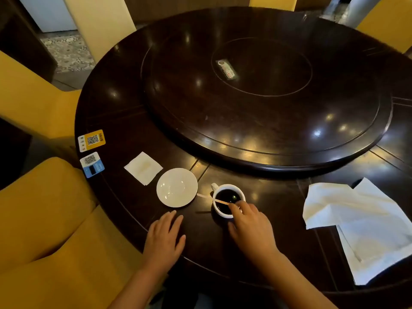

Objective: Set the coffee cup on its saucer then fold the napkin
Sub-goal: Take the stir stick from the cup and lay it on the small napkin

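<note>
On the dark round table (138, 206), the white cup (227, 200) of black coffee stands at 6 o'clock near the edge, directly on the wood, just right of the empty saucer (177, 187) and not touching it. Its handle points to 10 o'clock. The right hand (250, 226) reaches over the cup's near rim; thumb and forefinger pinch the end of a thin stirrer (213, 199), which lies across the cup and juts out toward the saucer at 9 o'clock. The left hand (165, 238) rests flat on the table at 7 o'clock, fingers loosely spread, holding nothing. A large white napkin (361, 226) lies rumpled and unfolded at 4 o'clock. A small folded tissue (143, 167) sits at 10 o'clock from the saucer.
</note>
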Action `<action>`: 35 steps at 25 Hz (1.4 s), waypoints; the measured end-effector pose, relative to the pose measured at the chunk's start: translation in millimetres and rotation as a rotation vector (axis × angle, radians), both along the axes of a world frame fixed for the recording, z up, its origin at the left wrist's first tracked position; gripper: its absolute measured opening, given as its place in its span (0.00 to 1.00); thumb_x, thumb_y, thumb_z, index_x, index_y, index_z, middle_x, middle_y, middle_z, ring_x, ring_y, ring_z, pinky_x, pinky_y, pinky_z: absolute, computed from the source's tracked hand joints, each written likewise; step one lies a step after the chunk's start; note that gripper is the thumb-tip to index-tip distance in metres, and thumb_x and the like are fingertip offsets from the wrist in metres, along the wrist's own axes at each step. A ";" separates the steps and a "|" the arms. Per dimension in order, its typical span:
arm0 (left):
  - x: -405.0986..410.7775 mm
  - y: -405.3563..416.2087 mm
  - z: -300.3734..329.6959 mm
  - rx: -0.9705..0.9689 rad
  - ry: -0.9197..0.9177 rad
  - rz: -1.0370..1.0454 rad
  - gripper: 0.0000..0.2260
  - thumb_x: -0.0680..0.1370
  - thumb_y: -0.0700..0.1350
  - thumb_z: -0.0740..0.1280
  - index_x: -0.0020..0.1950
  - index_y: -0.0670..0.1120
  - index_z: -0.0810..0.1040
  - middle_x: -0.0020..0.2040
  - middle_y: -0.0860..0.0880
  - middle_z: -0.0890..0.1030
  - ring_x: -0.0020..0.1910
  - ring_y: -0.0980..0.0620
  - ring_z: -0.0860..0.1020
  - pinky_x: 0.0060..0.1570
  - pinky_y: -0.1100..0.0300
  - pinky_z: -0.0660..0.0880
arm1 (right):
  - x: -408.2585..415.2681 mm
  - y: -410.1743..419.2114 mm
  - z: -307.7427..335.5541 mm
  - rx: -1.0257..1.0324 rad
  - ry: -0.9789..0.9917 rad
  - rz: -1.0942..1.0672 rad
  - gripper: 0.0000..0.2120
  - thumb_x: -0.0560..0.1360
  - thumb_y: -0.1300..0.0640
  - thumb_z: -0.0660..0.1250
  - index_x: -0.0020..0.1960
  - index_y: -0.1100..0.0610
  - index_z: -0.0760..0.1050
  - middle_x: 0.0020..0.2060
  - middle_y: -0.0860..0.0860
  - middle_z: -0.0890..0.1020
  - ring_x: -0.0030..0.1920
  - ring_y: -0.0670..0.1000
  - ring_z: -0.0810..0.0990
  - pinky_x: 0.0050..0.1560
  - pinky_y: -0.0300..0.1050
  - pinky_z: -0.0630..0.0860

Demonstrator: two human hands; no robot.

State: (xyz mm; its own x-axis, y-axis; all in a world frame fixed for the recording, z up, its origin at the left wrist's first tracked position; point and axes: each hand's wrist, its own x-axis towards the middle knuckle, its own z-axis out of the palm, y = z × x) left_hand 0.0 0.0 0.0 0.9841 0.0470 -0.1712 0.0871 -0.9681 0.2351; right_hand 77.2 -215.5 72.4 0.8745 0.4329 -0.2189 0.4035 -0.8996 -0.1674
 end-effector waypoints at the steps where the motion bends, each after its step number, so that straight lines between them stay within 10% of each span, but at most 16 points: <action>1: 1.3 -0.6 -7.5 0.003 0.073 -0.004 0.23 0.79 0.55 0.52 0.62 0.44 0.77 0.61 0.42 0.78 0.61 0.42 0.76 0.55 0.47 0.75 | 6.1 7.8 -3.5 0.042 -0.004 -0.003 0.20 0.76 0.53 0.61 0.67 0.55 0.66 0.63 0.52 0.74 0.58 0.53 0.74 0.48 0.45 0.75; 7: 2.7 4.0 -44.6 0.054 0.109 -0.001 0.29 0.80 0.57 0.39 0.67 0.46 0.73 0.66 0.41 0.74 0.66 0.41 0.71 0.60 0.42 0.69 | 34.7 37.8 -30.5 0.075 -0.054 0.034 0.21 0.77 0.53 0.60 0.69 0.57 0.65 0.65 0.56 0.73 0.63 0.56 0.71 0.58 0.50 0.73; 17: 3.0 10.6 -57.5 0.002 0.051 -0.037 0.25 0.75 0.56 0.55 0.71 0.51 0.64 0.71 0.44 0.69 0.71 0.45 0.64 0.66 0.42 0.61 | 46.8 47.7 -42.0 0.056 -0.073 0.126 0.09 0.77 0.55 0.63 0.55 0.54 0.78 0.53 0.53 0.80 0.53 0.54 0.75 0.56 0.50 0.72; 25: 2.4 10.3 -63.9 0.007 0.012 -0.041 0.26 0.75 0.56 0.55 0.73 0.51 0.62 0.73 0.45 0.66 0.73 0.45 0.61 0.68 0.42 0.59 | 61.7 23.3 -19.7 0.679 0.046 -0.222 0.07 0.70 0.64 0.71 0.48 0.58 0.82 0.44 0.53 0.83 0.43 0.46 0.79 0.46 0.35 0.74; 35: 2.1 10.2 -63.7 -0.007 -0.019 -0.036 0.26 0.76 0.55 0.55 0.73 0.51 0.61 0.73 0.45 0.66 0.73 0.45 0.60 0.68 0.41 0.58 | 91.0 19.2 -4.5 0.699 0.118 -0.283 0.08 0.71 0.63 0.70 0.50 0.57 0.80 0.44 0.51 0.82 0.44 0.48 0.79 0.50 0.48 0.78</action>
State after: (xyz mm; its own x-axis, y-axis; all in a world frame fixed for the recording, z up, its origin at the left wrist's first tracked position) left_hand 2.1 10.2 -63.7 0.9882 0.0098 -0.1526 0.0473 -0.9687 0.2436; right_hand 168.1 -196.3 67.9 0.9604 0.2683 -0.0748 0.1179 -0.6351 -0.7633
